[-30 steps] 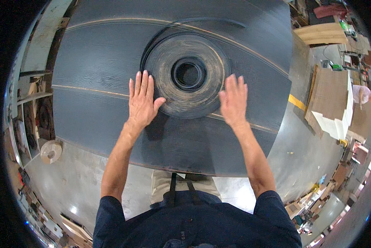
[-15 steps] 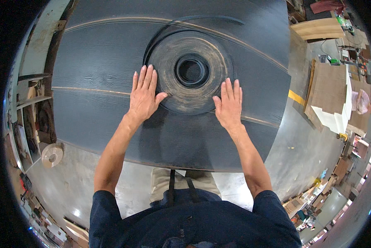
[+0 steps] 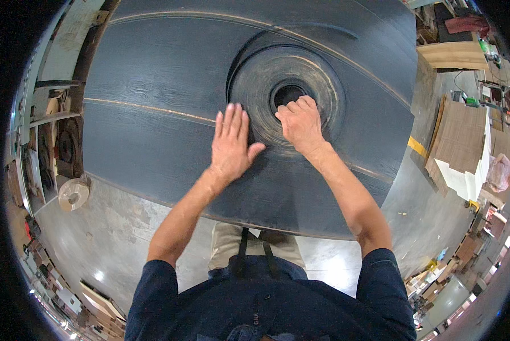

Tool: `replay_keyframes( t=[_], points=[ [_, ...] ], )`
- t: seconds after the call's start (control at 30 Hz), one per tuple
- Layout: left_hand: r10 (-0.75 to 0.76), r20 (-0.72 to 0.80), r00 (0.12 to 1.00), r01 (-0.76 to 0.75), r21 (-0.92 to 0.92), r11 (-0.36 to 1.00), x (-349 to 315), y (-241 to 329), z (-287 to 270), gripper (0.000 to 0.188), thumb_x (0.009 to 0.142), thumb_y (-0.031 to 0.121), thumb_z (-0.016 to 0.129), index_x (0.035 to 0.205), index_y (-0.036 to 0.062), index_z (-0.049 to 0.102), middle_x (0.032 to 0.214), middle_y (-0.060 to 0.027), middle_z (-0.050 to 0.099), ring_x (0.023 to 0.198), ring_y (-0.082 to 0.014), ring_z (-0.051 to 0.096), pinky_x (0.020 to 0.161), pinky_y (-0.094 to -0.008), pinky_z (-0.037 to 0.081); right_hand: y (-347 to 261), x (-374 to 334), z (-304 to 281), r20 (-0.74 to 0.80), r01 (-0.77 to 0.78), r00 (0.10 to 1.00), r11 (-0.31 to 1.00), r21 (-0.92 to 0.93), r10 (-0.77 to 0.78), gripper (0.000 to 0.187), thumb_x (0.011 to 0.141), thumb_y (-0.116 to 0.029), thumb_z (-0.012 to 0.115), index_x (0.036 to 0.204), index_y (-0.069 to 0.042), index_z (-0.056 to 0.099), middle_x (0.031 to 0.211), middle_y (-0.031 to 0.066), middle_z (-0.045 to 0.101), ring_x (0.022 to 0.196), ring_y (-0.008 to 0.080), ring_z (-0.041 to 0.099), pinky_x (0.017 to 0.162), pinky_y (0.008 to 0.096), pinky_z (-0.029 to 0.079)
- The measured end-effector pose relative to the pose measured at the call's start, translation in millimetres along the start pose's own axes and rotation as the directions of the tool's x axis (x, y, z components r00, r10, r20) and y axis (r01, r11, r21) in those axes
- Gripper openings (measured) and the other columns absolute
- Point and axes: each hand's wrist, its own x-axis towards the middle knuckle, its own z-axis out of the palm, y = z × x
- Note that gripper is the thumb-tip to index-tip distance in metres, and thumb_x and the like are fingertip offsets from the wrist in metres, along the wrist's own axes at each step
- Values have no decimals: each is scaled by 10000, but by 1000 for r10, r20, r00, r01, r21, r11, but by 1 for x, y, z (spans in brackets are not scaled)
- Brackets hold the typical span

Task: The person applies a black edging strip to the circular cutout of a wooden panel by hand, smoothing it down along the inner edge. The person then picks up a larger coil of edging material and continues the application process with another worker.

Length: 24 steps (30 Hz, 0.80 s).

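Observation:
A large flat roll of black edge banding (image 3: 258, 79) lies on the dark wood-grain panel (image 3: 147, 150), its side streaked with brown dust. The loose outer end of the strip curves away past the roll's far left side. Against the near left edge of the roll rests my left hand (image 3: 229, 142), open and flat, fingers pointing away and thumb spread. My right hand (image 3: 301, 124) is over the roll's near side, its fingers curled closed at the rim of the centre hole. The fingertips are partly hidden in the hole.
Left of the panel stands a shelf (image 3: 55, 119) of boards and coils, with a pale roll (image 3: 73, 194) on the floor below. To the right, stacked brown boards (image 3: 458, 136) stand beside a yellow floor line (image 3: 417, 146). Long light-brown seams cross the panel.
My right hand has left the roll's outer right edge and closed at the centre hole. My left hand stays flat at the left edge. The whole view has shifted slightly.

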Motion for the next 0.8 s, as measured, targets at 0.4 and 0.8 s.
replay_keyframes(
  t=[0.4,0.8],
  points=[
    [235,-4,972,-234,45,971,55,-50,-11,816,907,549,448,1414,-78,322,1516,-253,252,1420,-401,214,1172,-494,138,-13,-3,8,-120,-153,980,986,70,161,112,800,-160,658,733,-81,614,707,87,574,731,265,556,800,400,401],
    [192,-117,974,-199,-47,979,52,-6,-16,542,910,298,558,1310,-60,482,1486,-239,316,1402,-415,250,1160,-510,189,-11,-9,18,-176,-248,951,968,44,252,148,824,-191,653,726,-82,626,707,73,580,748,256,562,810,401,401]
  ],
)
